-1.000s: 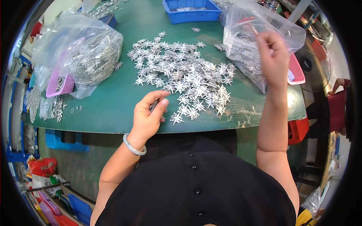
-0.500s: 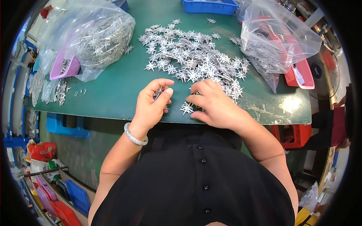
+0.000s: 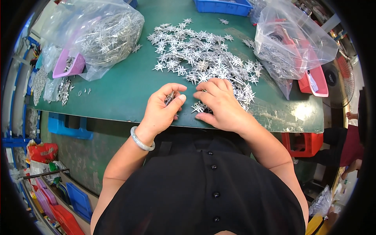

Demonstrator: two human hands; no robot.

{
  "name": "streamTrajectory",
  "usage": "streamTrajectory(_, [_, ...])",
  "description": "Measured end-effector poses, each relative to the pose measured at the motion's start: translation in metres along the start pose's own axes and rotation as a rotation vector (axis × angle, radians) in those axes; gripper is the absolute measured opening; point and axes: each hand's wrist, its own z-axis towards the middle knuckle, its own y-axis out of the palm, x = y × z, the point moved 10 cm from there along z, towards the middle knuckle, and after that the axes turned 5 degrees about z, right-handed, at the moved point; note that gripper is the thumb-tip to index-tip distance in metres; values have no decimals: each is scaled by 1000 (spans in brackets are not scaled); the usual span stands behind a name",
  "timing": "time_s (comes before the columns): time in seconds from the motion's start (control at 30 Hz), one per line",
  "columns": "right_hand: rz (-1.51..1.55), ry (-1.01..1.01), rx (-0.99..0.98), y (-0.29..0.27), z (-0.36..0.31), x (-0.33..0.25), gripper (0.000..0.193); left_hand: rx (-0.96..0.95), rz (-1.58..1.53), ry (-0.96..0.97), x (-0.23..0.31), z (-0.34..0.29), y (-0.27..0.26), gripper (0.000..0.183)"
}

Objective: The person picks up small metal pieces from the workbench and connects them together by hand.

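Note:
My left hand (image 3: 162, 107) is curled shut around a few small grey metal pieces (image 3: 169, 98), mostly hidden by its fingers and thumb. Just to its right, my right hand (image 3: 219, 102) hovers low with bent fingers and the thumb apart. Between that thumb and the fingers, a silvery spiky star-shaped piece (image 3: 199, 106) shows near the table's front edge. Whether the fingers touch it I cannot tell. Beyond both hands spreads a loose pile of the same star-shaped pieces (image 3: 199, 58).
The green table (image 3: 117, 94) carries a bag of star pieces (image 3: 113, 35) and a purple basket (image 3: 80, 65) at left. Another clear bag (image 3: 274, 55) and a pink-red basket (image 3: 322, 83) lie at right. A blue tray (image 3: 223, 8) sits at the far edge; a fan (image 3: 342, 80) stands right.
My right hand has shifted slightly left, closing the gap to my left hand. My left hand still holds its pieces. The whole view has also shifted a little.

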Motion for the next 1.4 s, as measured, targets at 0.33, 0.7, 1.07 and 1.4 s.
streamTrajectory(0.33, [-79, -14, -28, 5, 2, -2, 35, -24, 46, -2, -2, -1, 2, 18])
streamTrajectory(0.7, [266, 100, 246, -8, 2, 15, 36, -50, 46, 19, 4, -3, 8, 9])
streamTrajectory(1.07, [455, 190, 285, -8, -4, 29, 35, -30, 108, 208, 30, -6, 18, 8])
streamTrajectory(1.4, [534, 128, 346, -22, -6, 18, 21, 41, 140, 295, 27, -5, 10, 5])
